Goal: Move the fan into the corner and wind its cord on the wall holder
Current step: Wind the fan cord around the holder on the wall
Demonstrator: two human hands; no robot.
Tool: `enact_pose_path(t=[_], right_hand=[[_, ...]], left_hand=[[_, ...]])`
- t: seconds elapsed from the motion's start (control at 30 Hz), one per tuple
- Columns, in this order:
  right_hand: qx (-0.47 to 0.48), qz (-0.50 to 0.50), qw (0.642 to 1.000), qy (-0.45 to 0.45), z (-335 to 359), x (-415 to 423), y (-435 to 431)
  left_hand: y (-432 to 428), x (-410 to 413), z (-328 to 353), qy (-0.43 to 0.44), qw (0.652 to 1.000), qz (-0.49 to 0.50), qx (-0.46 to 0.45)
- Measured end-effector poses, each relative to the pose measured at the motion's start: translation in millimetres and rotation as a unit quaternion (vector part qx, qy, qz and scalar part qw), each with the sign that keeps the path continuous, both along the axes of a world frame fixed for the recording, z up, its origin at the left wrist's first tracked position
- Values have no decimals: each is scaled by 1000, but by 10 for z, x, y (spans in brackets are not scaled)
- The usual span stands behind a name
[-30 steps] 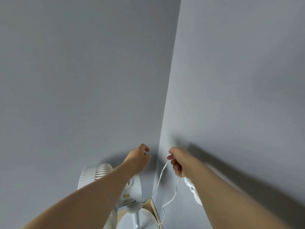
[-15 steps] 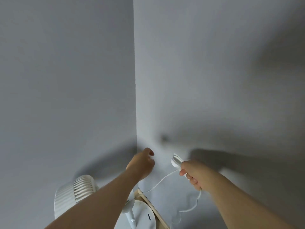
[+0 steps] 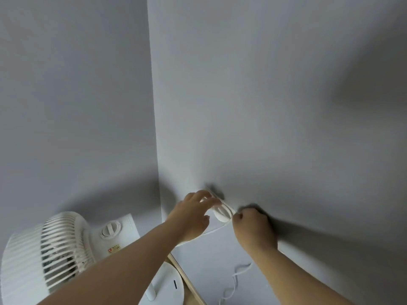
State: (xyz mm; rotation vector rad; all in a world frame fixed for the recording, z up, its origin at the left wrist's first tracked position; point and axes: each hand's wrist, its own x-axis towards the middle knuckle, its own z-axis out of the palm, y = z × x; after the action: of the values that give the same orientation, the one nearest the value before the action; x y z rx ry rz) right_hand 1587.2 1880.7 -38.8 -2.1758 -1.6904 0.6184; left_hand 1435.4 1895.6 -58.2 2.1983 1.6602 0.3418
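A white pedestal fan (image 3: pixel 55 247) stands in the corner at the lower left, its round base (image 3: pixel 167 285) near the wall. A white oval cord holder (image 3: pixel 222 211) is fixed to the right wall, with turns of thin white cord on it. My left hand (image 3: pixel 193 214) touches the holder's upper left side, fingers over the cord turns. Just right of and below the holder, my right hand (image 3: pixel 253 227) is closed on the cord (image 3: pixel 211 232), which sags between my hands. A loose end of cord (image 3: pixel 236 277) dangles lower down along the wall.
Two grey walls meet in a vertical corner line (image 3: pixel 154 106). A wooden skirting strip (image 3: pixel 187 280) runs along the foot of the right wall beside the fan base. A strip of floor shows at the bottom.
My view has swung right and down, bringing the holder into sight. Both hands have moved to the holder on the right wall, and the cord now lies around it.
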Motion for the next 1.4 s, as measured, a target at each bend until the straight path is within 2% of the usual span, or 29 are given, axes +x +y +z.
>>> enact_pose_path(t=[0.23,0.57,0.8,0.93,1.1,1.3,1.4], right_hand=[[113,19,993,-27,-220,91,-121],[94,40,994,43,-112,207,-529],[126,107,979,-119,46,86,-562],[117,120,973,-157,119,99,-462],[104,133,966,-198,74,188,-433],[106,122,966,-204,-4,248,-371],[113,109,971,-182,-4,248,-329]], left_hand=[[-197,-62,-220,-30,995,89,44],[-1132,-77,-108,-42,982,167,73],[-1103,-74,77,-56,977,174,106],[-935,36,48,-21,976,193,97],[-693,220,-83,4,989,102,110],[-482,429,-223,175,980,13,95],[-447,359,-226,198,975,15,99]])
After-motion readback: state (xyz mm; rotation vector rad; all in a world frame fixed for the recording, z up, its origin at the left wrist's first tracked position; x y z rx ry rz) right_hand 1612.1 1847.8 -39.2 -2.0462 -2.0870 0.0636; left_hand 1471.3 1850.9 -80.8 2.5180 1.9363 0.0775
